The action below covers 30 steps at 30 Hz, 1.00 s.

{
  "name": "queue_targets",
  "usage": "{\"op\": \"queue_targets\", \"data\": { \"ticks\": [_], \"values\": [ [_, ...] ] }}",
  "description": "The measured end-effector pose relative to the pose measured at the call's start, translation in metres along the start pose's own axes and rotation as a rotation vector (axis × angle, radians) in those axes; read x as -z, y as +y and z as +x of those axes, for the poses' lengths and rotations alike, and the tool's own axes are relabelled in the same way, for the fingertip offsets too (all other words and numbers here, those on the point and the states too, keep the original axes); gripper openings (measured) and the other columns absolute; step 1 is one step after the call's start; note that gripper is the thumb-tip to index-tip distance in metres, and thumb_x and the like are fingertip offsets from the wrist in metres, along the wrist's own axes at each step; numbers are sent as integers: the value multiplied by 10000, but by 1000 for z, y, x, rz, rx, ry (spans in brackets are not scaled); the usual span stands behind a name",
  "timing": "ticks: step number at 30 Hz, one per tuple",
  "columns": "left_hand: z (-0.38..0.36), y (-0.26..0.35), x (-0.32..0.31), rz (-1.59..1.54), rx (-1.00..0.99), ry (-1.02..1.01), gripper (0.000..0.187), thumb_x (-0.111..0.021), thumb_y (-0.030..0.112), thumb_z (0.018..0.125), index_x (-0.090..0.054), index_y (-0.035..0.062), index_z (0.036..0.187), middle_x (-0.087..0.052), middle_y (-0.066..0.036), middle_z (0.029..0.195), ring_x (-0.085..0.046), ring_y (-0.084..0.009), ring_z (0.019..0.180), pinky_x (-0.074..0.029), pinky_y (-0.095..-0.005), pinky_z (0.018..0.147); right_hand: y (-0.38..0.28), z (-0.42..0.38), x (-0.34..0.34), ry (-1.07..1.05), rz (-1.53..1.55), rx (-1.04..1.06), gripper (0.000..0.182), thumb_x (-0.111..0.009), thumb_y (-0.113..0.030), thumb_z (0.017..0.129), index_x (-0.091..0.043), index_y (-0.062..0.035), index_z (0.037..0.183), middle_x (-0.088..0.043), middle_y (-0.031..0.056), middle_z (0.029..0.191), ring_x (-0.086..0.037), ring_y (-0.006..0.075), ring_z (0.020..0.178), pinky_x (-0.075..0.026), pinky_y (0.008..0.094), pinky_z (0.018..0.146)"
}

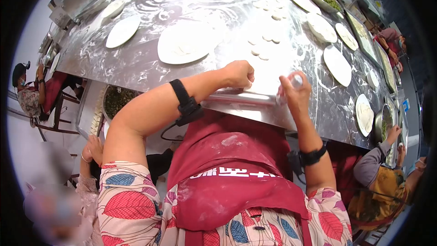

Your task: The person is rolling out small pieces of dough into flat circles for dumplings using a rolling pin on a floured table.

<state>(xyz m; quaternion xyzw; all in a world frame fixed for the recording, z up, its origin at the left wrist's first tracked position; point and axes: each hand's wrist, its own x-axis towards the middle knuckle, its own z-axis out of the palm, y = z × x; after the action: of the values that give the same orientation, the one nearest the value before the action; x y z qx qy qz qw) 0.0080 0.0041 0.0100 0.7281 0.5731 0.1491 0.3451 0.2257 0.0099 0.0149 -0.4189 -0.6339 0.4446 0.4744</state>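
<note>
My left hand point(239, 74) is closed in a fist low over the floured steel table point(136, 66), near its front edge. What its fingers hold, if anything, is hidden. My right hand point(296, 93), slightly smeared, curls around a shiny, see-through-looking thing point(297, 81) whose kind I cannot make out. Beyond my hands lie several small round dough pieces point(264, 56). A large white plate point(184, 48) with pale, flat pieces on it sits past my left forearm.
More white plates stand left point(123, 32) and right point(337, 66). A bowl of green filling point(324, 0) is at the far right, and a pot of dark filling point(116, 101) sits below the left edge. Co-workers point(380, 177) are on both sides.
</note>
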Motion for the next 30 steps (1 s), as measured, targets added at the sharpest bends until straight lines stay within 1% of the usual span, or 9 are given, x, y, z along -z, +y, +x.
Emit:
{"op": "queue_targets", "data": {
  "ticks": [4,7,10,13,16,17,22,26,30],
  "values": [
    [8,17,6,41,-25,-37,126,-653,105,724,-674,16,811,-664,-118,736,-627,-203,700,-493,-322,656,-1,32,-9,-122,119,30,170,-661,-43,816,-500,-49,764,-559,45,573,-550,111,475,-408,236,412],
    [13,3,0,84,-83,-7,110,-647,97,716,-662,11,784,-657,-120,726,-627,-214,688,-494,-327,648,-9,4,2,-30,-73,-63,213,-689,-47,795,-488,-37,727,-559,50,565,-548,108,454,-422,243,408],
    [0,-2,1,-96,63,-58,108,-639,97,721,-659,29,801,-660,-126,784,-633,-234,746,-492,-334,689,-5,-18,4,-21,79,13,212,-681,-47,792,-486,-38,709,-549,49,556,-539,109,445,-405,241,396],
    [-2,11,3,91,42,-8,118,-640,111,727,-653,25,807,-659,-133,795,-631,-237,778,-486,-343,717,-5,20,-11,38,-22,-3,209,-663,-40,797,-481,-32,696,-524,26,542,-525,90,442,-389,241,395],
    [9,9,0,-6,43,7,121,-637,120,735,-649,20,802,-655,-137,782,-627,-236,784,-480,-351,728,-3,37,-16,-24,4,41,187,-669,-45,791,-493,-27,729,-518,23,539,-521,96,439,-389,250,390],
    [10,3,-1,-10,-52,-19,105,-625,97,742,-649,15,802,-655,-135,772,-626,-226,765,-481,-344,710,-6,30,-11,-21,-5,13,191,-669,-42,791,-489,-27,729,-525,31,542,-527,101,442,-392,251,391],
    [-1,-3,1,-27,27,64,97,-617,80,734,-652,17,799,-656,-138,761,-629,-222,748,-485,-339,695,1,-19,4,4,68,27,220,-689,-30,777,-478,-28,713,-548,53,565,-533,111,444,-403,244,394],
    [5,10,1,42,41,61,113,-626,87,730,-661,22,815,-664,-140,780,-636,-255,767,-485,-355,714,-2,37,-19,27,-23,65,210,-679,-66,795,-488,-27,716,-529,31,550,-525,94,445,-389,247,386],
    [9,6,0,50,-31,31,136,-638,92,726,-671,27,841,-666,-143,773,-637,-256,761,-489,-351,708,-2,22,-7,-2,-63,36,205,-684,-51,787,-491,-34,719,-551,46,564,-526,99,440,-398,245,389]
  ]
}}
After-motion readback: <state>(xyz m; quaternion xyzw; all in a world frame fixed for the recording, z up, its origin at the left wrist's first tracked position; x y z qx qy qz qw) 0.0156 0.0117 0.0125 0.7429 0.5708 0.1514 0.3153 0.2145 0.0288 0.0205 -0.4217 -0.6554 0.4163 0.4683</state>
